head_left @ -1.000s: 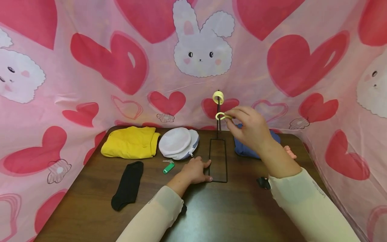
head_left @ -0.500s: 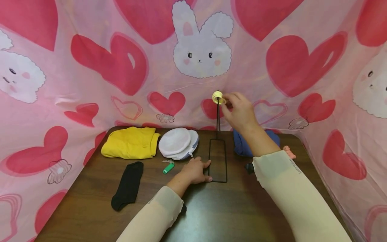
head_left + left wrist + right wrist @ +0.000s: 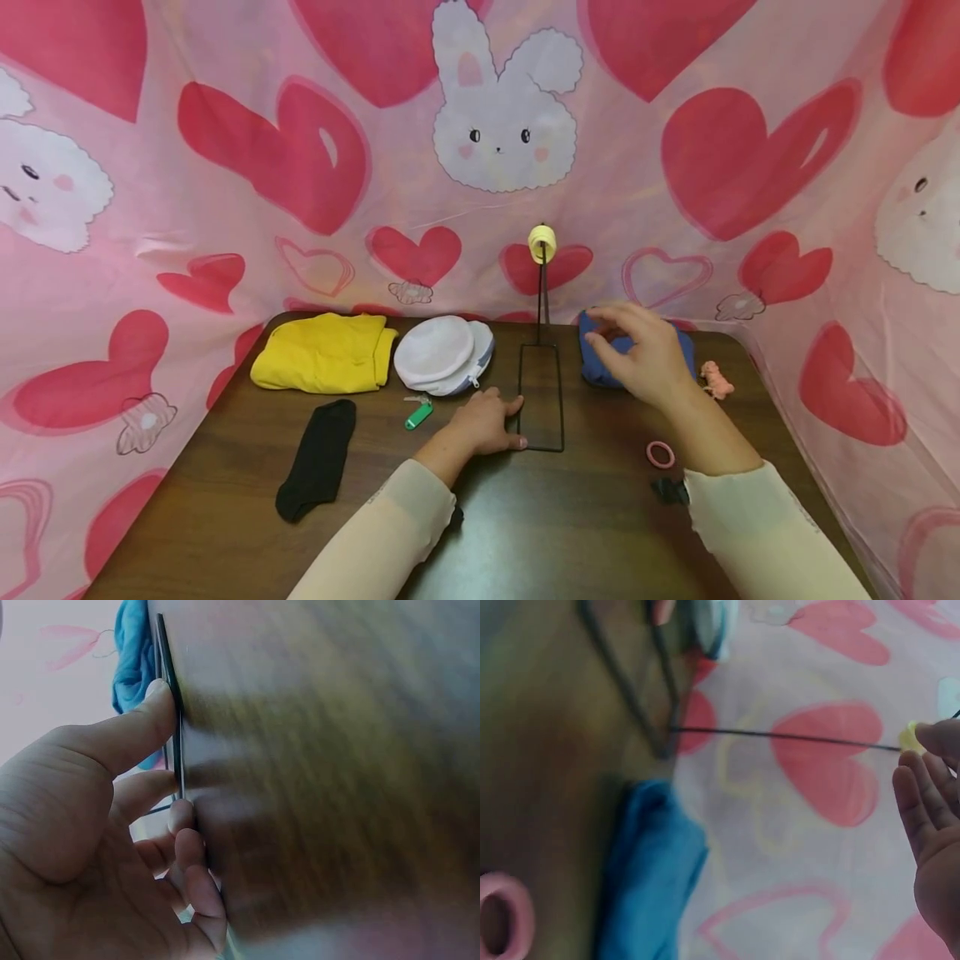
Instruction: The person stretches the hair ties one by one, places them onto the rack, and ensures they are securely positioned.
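A black wire stand (image 3: pixel 542 392) stands mid-table, its thin pole (image 3: pixel 780 736) topped with yellow rings (image 3: pixel 542 242). My left hand (image 3: pixel 516 425) rests on the table against the left side of the stand's base, thumb and fingertips (image 3: pixel 161 694) touching the wire (image 3: pixel 178 750). My right hand (image 3: pixel 611 333) hovers with relaxed fingers (image 3: pixel 930 825) over the blue cloth (image 3: pixel 600 371), holding nothing. A pink ring (image 3: pixel 660 454) lies on the table by my right forearm, also seen as the pink ring (image 3: pixel 502 915) in the right wrist view.
At the back left lie a yellow cloth (image 3: pixel 322 354) and a white round pouch (image 3: pixel 442 354). A green key tag (image 3: pixel 417 414) and a black sock (image 3: pixel 318 458) lie left of my left hand. A small pink toy (image 3: pixel 716 379) and a small black item (image 3: pixel 667 490) sit at the right.
My right hand raised a yellow ring to the pole's top, left it there, then dropped empty over the blue cloth. The pink ring came into view. My left hand stayed put.
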Demonstrator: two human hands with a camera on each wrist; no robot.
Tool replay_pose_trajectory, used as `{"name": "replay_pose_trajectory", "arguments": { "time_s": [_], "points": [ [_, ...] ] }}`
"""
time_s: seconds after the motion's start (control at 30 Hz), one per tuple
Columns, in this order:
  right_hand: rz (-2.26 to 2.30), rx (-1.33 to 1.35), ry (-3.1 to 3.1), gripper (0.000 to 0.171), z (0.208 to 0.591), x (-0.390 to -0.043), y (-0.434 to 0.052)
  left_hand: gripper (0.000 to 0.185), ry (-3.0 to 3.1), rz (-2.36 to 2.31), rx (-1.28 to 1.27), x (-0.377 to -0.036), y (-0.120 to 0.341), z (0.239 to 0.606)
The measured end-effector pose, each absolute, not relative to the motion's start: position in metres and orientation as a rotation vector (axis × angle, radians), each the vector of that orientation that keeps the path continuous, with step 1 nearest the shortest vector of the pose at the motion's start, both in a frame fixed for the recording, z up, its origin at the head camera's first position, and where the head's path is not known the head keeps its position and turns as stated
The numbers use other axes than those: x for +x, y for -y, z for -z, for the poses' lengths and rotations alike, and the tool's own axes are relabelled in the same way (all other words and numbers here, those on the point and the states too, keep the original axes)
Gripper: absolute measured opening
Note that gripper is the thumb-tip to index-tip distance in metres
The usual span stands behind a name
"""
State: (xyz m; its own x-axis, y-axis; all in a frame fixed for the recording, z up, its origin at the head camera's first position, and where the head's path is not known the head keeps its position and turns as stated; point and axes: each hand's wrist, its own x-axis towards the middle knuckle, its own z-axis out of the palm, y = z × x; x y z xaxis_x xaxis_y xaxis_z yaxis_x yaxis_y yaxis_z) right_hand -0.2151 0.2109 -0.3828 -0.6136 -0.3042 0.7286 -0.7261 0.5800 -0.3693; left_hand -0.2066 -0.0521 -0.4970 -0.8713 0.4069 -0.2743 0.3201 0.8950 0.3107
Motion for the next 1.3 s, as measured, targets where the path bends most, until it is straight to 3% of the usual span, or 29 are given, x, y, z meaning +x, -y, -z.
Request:
{"name": "replay_pose_trajectory", "arguments": {
  "time_s": [0.4,0.73,1.03,1.3],
  "points": [
    [-0.720,0.803,2.605,0.049,0.456,-0.156,-0.296,0.081,-2.727,-0.377,0.540,-0.206,0.052,0.497],
    [-0.540,0.884,2.892,0.060,0.491,-0.152,-0.334,0.081,-2.735,-0.373,0.545,-0.207,0.051,0.499],
    [-0.538,0.943,2.823,0.035,0.496,-0.158,-0.336,0.081,-2.731,-0.368,0.550,-0.207,0.050,0.498],
    [-0.628,0.927,2.672,0.031,0.480,-0.162,-0.317,0.080,-2.737,-0.368,0.542,-0.208,0.051,0.499]
  ]
}}
